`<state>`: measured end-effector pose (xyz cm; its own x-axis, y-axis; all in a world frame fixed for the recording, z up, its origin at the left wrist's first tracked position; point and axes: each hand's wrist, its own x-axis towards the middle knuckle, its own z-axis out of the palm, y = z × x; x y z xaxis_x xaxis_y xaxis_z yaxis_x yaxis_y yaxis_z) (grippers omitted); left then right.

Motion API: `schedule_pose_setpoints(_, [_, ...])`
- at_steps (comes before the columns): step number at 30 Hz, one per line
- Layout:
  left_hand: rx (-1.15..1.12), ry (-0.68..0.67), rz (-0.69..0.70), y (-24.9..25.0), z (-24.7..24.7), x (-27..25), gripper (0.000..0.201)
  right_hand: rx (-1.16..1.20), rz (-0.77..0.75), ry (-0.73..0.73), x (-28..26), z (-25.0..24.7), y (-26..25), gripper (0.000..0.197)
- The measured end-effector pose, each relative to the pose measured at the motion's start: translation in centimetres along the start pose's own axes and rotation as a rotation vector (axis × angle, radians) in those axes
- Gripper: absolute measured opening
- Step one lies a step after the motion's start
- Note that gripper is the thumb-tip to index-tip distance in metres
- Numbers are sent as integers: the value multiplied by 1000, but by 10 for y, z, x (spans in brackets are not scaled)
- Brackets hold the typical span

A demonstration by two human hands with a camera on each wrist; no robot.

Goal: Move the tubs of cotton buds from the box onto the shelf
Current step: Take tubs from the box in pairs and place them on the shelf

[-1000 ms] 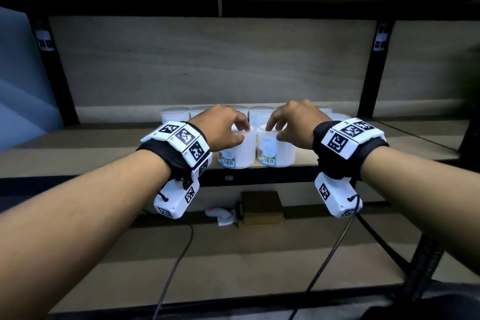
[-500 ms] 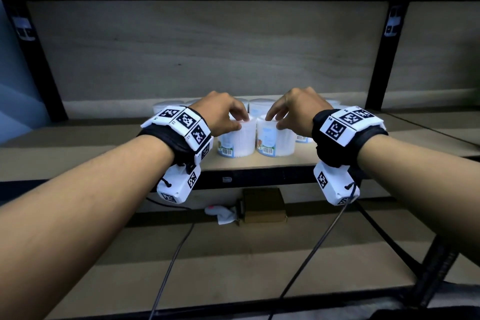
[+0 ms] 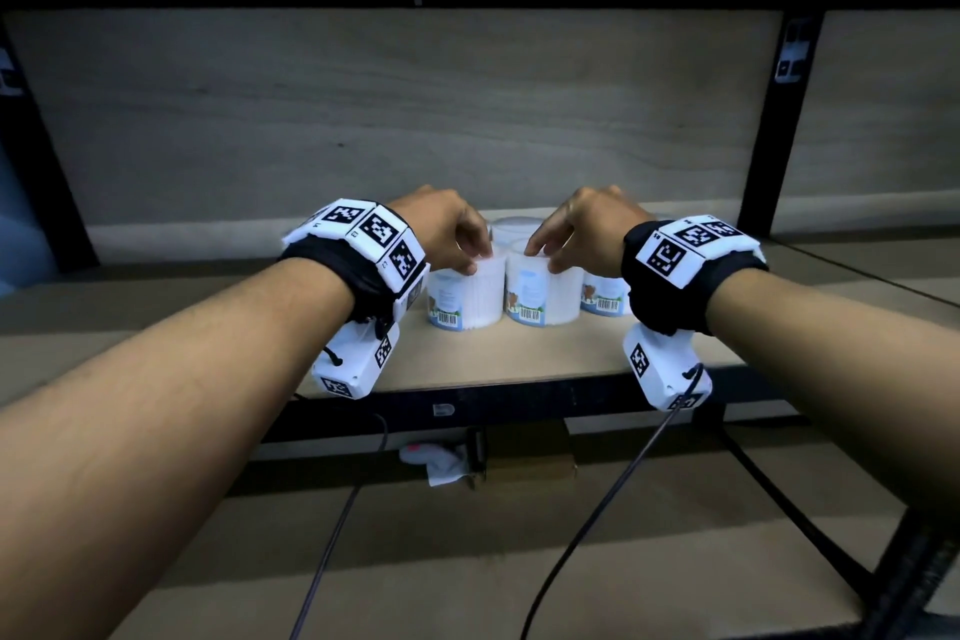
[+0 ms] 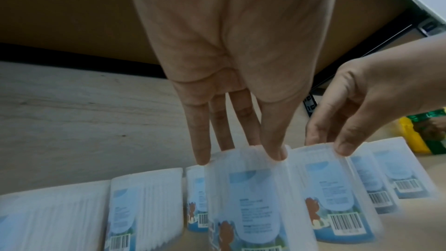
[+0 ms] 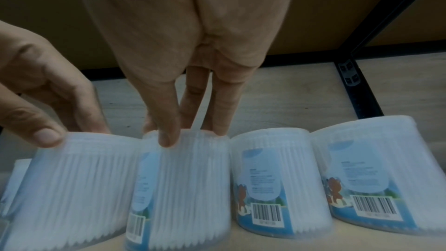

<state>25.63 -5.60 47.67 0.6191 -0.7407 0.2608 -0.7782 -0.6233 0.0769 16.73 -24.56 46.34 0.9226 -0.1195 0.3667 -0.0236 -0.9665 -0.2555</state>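
Observation:
Two clear tubs of cotton buds with blue bear labels stand side by side on the wooden shelf (image 3: pixel 519 353). My left hand (image 3: pixel 475 260) pinches the lid rim of the left tub (image 3: pixel 467 296) between thumb and fingers, as the left wrist view shows on that tub (image 4: pixel 243 198). In the same way my right hand (image 3: pixel 543 257) grips the rim of the right tub (image 3: pixel 540 294), seen close as the tub (image 5: pixel 183 188) under my right hand (image 5: pixel 190 135). Several more tubs (image 3: pixel 602 294) stand beside and behind them.
Black uprights (image 3: pixel 774 120) frame the bay and a board closes it overhead. On the lower shelf lie a small brown box (image 3: pixel 524 463) and a white crumpled thing (image 3: pixel 436 463). Wrist cables hang in front. A yellow-green pack (image 4: pixel 415 135) sits far right.
Both hands have carried their tubs from the shelf's front edge further back, up against the row of tubs. My head has come closer.

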Motion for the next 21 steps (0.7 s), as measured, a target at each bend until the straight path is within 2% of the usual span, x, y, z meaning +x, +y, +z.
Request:
schedule_pose_setpoints(10, [-2,29,-7,-7,8,4,29,-25,-4,18,6,6,2,34])
schedule_pose_setpoints(14, [48,-4,-46,-6,13,-6,46,-127,-37,-66,-2,4,-1,40])
schedule_pose_setpoints(17, [107,-19,-39,-1,15,-18,57,-178,-32,-66,-13,-2,1,50])
schedule_pose_setpoints(21, [102,9,-25,9,9,-38,56,-159,-29,-66,-29,-20,0,48])
